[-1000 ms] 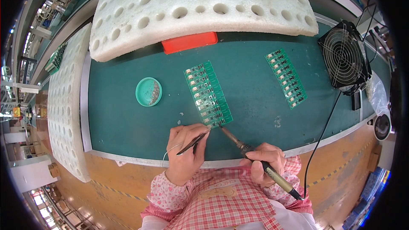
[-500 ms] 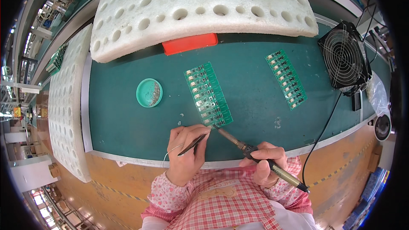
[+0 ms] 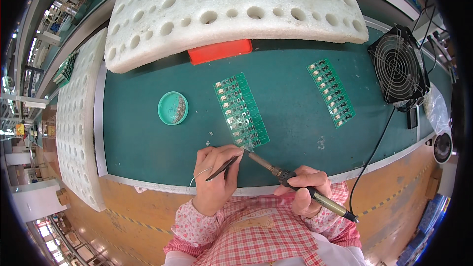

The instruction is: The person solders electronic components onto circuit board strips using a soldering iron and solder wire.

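My right hand grips a soldering iron like a pen. The iron's tip is just off the near edge of a green circuit board panel, where a faint wisp of smoke shows. Closed in a pinch beside the same edge, my left hand holds black tweezers. A thin, pale wire, which looks like solder wire, loops out from that hand. The tweezers' tips are hidden by my fingers. Left of the panel sits a round green dish with small metallic bits inside.
A second circuit board panel lies to the right. Beyond it stands a black fan with a cable. A white foam block with holes spans the back, above a red bin. Another foam block stands at left.
The soldering iron's tip has drawn back slightly toward me from the panel's near edge, and smoke has appeared there. My left hand is nearly still.
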A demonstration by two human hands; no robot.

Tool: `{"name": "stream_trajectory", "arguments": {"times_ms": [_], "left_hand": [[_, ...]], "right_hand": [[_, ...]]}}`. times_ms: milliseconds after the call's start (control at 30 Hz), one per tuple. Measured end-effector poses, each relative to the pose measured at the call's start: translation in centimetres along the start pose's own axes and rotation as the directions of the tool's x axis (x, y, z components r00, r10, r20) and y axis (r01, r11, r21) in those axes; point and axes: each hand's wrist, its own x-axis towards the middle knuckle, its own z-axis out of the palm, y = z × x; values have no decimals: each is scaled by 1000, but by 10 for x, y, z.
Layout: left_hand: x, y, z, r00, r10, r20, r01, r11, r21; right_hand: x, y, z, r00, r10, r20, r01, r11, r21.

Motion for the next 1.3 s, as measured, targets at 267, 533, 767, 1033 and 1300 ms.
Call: {"name": "stream_trajectory", "arguments": {"times_ms": [267, 533, 767, 1033, 1300], "left_hand": [[0, 0, 0, 1000, -13, 6, 13, 1000, -9], [0, 0, 0, 1000, -12, -1, 12, 1000, -12], [-1, -2, 0, 1000, -11, 2, 11, 1000, -13], [-1, -2, 0, 1000, 17, 11, -17, 1000, -2], [0, -1, 0, 1000, 16, 17, -16, 1000, 5]], "right_hand": [[-11, 1, 2, 994, 79, -75, -82, 996, -36], [-7, 2, 3, 992, 68, 107, -43, 974, -223], [-5, 3, 2, 973, 22, 228, 49, 952, -303], [-5, 10, 6, 916, -226, 332, 345, 866, -363], [-10, 14, 4, 942, -300, 153, 335, 871, -359]]}}
